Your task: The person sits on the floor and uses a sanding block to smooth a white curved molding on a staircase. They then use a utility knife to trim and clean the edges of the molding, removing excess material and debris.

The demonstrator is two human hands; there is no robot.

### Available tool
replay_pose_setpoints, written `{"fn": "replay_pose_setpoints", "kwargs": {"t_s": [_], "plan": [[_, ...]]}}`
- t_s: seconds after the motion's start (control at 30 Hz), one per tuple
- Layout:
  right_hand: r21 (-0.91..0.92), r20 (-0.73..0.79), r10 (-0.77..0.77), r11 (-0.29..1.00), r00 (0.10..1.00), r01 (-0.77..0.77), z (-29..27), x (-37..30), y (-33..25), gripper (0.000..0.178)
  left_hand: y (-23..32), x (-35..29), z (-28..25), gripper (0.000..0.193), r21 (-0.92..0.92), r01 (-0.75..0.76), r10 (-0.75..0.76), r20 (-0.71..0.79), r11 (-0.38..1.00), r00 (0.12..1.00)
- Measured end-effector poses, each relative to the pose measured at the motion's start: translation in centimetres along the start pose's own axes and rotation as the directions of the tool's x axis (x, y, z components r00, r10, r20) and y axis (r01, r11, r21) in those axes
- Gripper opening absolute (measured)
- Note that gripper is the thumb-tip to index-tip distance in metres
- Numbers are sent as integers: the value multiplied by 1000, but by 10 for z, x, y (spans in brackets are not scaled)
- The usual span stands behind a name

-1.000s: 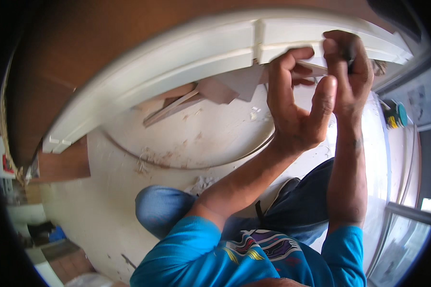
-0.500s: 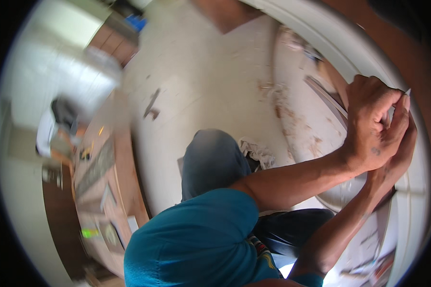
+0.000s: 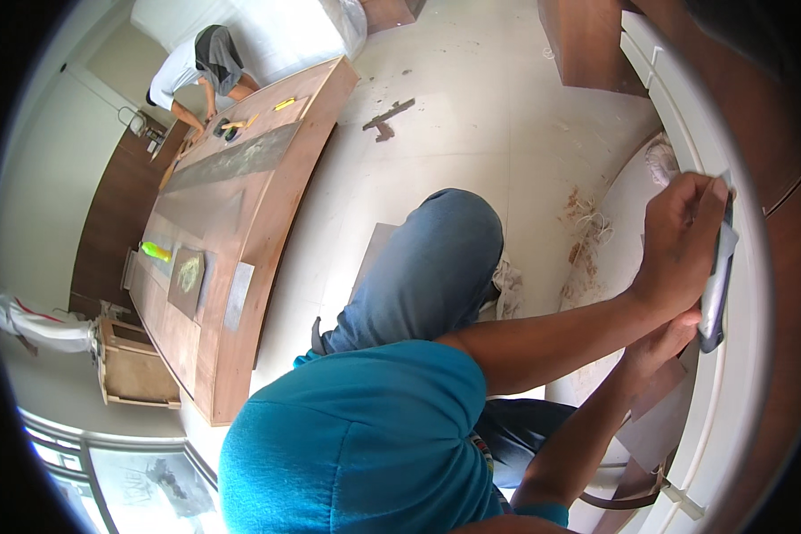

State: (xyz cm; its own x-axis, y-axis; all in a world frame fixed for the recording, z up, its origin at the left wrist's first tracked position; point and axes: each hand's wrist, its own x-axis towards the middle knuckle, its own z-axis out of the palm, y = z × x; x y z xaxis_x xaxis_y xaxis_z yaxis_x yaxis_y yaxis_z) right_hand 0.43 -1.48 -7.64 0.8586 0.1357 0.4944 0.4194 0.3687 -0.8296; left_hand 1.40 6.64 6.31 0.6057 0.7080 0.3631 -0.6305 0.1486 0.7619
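My left hand (image 3: 678, 245) is closed around the upper part of a slim, dark grey piece with a silvery face (image 3: 715, 298), whose exact kind I cannot make out. A small pale grey flap juts out beside its fingertips. Just below, my right hand (image 3: 663, 343) is partly hidden behind the left forearm, its fingers closed at the lower end of the same piece. The piece lies along a long white moulded panel edge (image 3: 740, 356) that curves down the right side. Both forearms reach across to it from the blue shirt.
A long wooden panel (image 3: 227, 320) at left bears a metal plate, a yellow-green item and hand tools. Beyond it a co-worker (image 3: 182, 80) bends over. A dark metal bracket-like piece (image 3: 388, 118) and scattered shavings (image 3: 583, 236) lie on the floor. A wooden cabinet (image 3: 587, 44) stands at upper right.
The view has swung, bringing more of the left side into sight. My hands, earlier pinched together around a small pale pointed thing, are now spaced along the dark grey piece at the white edge.
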Motion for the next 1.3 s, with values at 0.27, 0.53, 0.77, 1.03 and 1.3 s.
{"fn": "replay_pose_setpoints", "kwargs": {"t_s": [0.27, 0.53, 0.77, 1.03, 1.3], "plan": [[211, -115, -13, 977, 993, 37, 18, -2, -11, 93, -49, -31, -18, 27, 42, 60, -65, 124, 997, 990], [-399, -326, -52, 913, 944, -87, 0, 17, -5, 74, -85, 60, -138, 24, 514, 56, -282, 373, 856, 884], [-569, -648, 14, 655, 761, -497, 63, 49, -24, 59, -87, 152, -143, 17, 400, -31, -173, 464, 916, 869], [-663, -607, -171, 646, 776, -377, 152, 107, -10, 40, -175, 429, -153, 17, 320, -637, 352, 622, 701, 699], [-698, -627, -77, 498, 775, -515, 236, 155, -1, 34, -239, 498, -103, 65, 29, -767, 373, 861, 641, 344]]}}
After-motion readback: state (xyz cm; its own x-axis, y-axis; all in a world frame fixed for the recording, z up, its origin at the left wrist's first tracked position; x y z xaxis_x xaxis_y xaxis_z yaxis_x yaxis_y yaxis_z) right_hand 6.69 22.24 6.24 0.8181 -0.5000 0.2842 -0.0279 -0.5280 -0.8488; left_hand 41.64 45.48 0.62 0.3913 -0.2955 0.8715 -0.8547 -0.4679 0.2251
